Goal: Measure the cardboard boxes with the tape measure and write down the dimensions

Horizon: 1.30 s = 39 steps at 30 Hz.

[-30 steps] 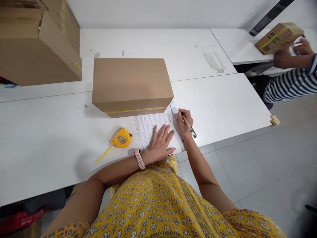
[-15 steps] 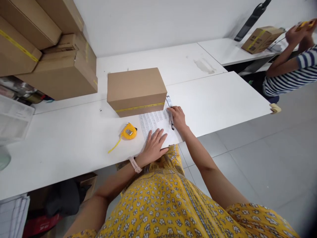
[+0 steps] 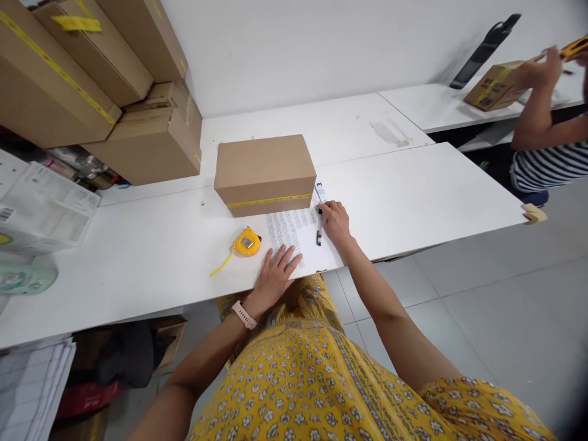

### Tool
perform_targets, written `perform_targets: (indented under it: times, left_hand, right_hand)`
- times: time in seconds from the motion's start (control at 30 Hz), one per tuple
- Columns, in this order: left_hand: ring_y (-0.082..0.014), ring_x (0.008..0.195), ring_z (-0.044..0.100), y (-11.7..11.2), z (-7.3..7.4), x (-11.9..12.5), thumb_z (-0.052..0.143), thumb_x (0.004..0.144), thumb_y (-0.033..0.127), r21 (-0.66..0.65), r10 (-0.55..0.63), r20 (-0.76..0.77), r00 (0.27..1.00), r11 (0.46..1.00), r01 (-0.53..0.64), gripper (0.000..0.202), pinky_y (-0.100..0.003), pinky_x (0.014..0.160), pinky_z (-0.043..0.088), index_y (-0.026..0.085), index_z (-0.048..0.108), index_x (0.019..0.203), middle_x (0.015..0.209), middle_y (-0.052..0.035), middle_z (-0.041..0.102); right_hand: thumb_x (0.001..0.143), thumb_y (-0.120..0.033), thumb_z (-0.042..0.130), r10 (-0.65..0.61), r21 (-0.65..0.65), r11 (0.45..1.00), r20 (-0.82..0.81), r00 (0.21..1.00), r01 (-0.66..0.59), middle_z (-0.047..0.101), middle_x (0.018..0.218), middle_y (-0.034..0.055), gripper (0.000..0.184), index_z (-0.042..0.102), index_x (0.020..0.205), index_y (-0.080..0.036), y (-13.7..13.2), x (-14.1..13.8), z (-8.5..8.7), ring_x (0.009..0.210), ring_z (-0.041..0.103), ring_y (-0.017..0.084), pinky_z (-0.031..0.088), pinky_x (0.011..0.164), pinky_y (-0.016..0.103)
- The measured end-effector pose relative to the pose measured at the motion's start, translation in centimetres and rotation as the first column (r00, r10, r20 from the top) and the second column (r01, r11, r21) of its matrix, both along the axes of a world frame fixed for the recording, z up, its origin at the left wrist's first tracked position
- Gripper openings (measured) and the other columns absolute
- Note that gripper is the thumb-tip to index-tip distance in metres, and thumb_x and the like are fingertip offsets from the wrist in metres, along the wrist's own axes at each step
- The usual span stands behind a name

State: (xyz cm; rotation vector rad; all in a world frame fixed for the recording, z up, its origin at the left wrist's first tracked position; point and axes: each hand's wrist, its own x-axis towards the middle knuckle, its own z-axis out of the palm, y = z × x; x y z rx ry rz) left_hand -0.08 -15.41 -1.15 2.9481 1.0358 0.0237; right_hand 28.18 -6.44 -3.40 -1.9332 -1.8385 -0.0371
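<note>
A printed sheet of paper (image 3: 307,240) lies at the table's front edge, its far part under a closed cardboard box (image 3: 266,162). My left hand (image 3: 272,277) rests flat, fingers spread, on the sheet's near left corner. A black-and-white pen (image 3: 319,236) lies over the sheet's right side. Fingertips of my right hand (image 3: 337,222) close on the pen's far end; the palm side is hidden. Beyond them, a white and light-blue printed strip (image 3: 320,191) sticks out beside the box. Left of the sheet is a yellow tape measure (image 3: 247,242) with a short length of tape out.
Stacked cardboard boxes (image 3: 151,144) stand at the back left. A white carton (image 3: 46,205) and a pale green bottle (image 3: 30,275) are at the far left. On the right, another person's hands (image 3: 542,70) hold something yellow near a small box (image 3: 496,89) and a dark bottle (image 3: 487,49).
My view has turned slightly left. My left hand has slid a little left on the sheet. My right hand has shifted slightly, uncovering more of the pen.
</note>
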Motion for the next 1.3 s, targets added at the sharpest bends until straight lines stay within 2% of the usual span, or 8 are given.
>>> perform_targets:
  times: [0.2, 0.53, 0.77, 0.87, 1.0, 1.1, 1.3]
  left_hand:
    - [-0.0326, 0.159, 0.022, -0.2, 0.3, -0.1, 0.059, 0.093, 0.016, 0.000, 0.015, -0.038, 0.999, 1.000, -0.015, 0.078, -0.060, 0.128, 0.018, 0.023, 0.029, 0.165, 0.173, -0.0090, 0.024]
    - [-0.0325, 0.158, 0.024, -0.3, 0.3, 0.0, 0.052, 0.093, 0.008, 0.023, 0.024, -0.049, 0.999, 0.999, -0.023, 0.075, -0.060, 0.127, 0.022, 0.023, 0.031, 0.164, 0.172, -0.0090, 0.026]
    - [-0.0326, 0.159, 0.022, -0.4, 0.1, 0.0, 0.045, 0.093, 0.002, 0.043, 0.031, -0.041, 0.999, 0.999, -0.029, 0.075, -0.061, 0.127, 0.022, 0.023, 0.031, 0.164, 0.172, -0.0086, 0.026]
    - [-0.0336, 0.159, 0.020, -0.4, 0.0, 0.0, 0.043, 0.093, -0.001, 0.047, 0.025, -0.053, 0.998, 0.999, -0.022, 0.076, -0.063, 0.127, 0.024, 0.023, 0.031, 0.164, 0.171, -0.0104, 0.026]
    - [-0.0357, 0.159, 0.016, -0.4, -0.4, 0.1, 0.043, 0.094, -0.002, 0.051, 0.008, -0.056, 0.998, 0.999, -0.005, 0.076, -0.066, 0.126, 0.025, 0.020, 0.026, 0.165, 0.171, -0.0177, 0.022]
    - [-0.0375, 0.158, 0.015, -0.6, -0.9, 0.1, 0.044, 0.098, 0.001, 0.040, 0.012, -0.014, 1.000, 0.999, -0.012, 0.073, -0.067, 0.126, 0.025, 0.020, 0.024, 0.166, 0.170, -0.0215, 0.020]
    - [-0.0365, 0.157, 0.017, -2.3, -1.7, -0.2, 0.046, 0.103, 0.007, -0.037, 0.015, 0.095, 0.995, 0.999, -0.012, 0.080, -0.069, 0.125, 0.026, 0.024, 0.004, 0.168, 0.169, -0.0206, 0.023]
  right_hand:
    - [0.086, 0.003, 0.040, -0.005, 0.005, 1.000, -0.013, 1.000, 0.005, 0.066, 0.116, 0.0140, 0.053, 0.070, 0.123, -0.019, 0.1, -0.1, -0.1, 0.104, 0.052, 0.028, 0.042, 0.088, 0.038]
    - [0.089, -0.003, 0.043, -0.001, 0.042, 0.999, -0.036, 0.999, 0.003, 0.067, 0.113, 0.0149, 0.041, 0.071, 0.116, -0.017, 0.2, -0.2, -0.3, 0.104, 0.052, 0.029, 0.042, 0.087, 0.039]
    - [0.087, -0.003, 0.042, -0.009, 0.066, 0.998, -0.068, 0.998, 0.013, 0.069, 0.111, 0.0146, 0.045, 0.070, 0.119, -0.018, 0.0, -0.3, -0.1, 0.102, 0.054, 0.030, 0.045, 0.087, 0.040]
    - [0.087, -0.004, 0.042, -0.063, 0.109, 0.991, -0.114, 0.991, 0.075, 0.071, 0.109, 0.0142, 0.048, 0.068, 0.125, -0.018, -0.1, -0.2, -0.2, 0.100, 0.057, 0.029, 0.045, 0.088, 0.041]
    - [0.095, -0.016, 0.038, -0.194, 0.179, 0.953, -0.264, 0.945, 0.246, 0.073, 0.106, 0.0136, 0.041, 0.066, 0.125, -0.017, -0.6, 0.7, -0.7, 0.099, 0.060, 0.028, 0.047, 0.089, 0.042]
    - [0.098, -0.023, 0.038, -0.227, 0.197, 0.931, -0.350, 0.909, 0.308, 0.073, 0.103, 0.0116, 0.037, 0.064, 0.124, -0.019, -1.6, 1.4, -1.0, 0.096, 0.062, 0.026, 0.049, 0.089, 0.043]
    - [0.099, -0.026, 0.038, -0.358, 0.154, 0.896, -0.304, 0.883, 0.416, 0.071, 0.089, 0.0071, 0.035, 0.061, 0.124, -0.020, -4.4, 0.8, -1.0, 0.082, 0.062, 0.023, 0.050, 0.079, 0.040]
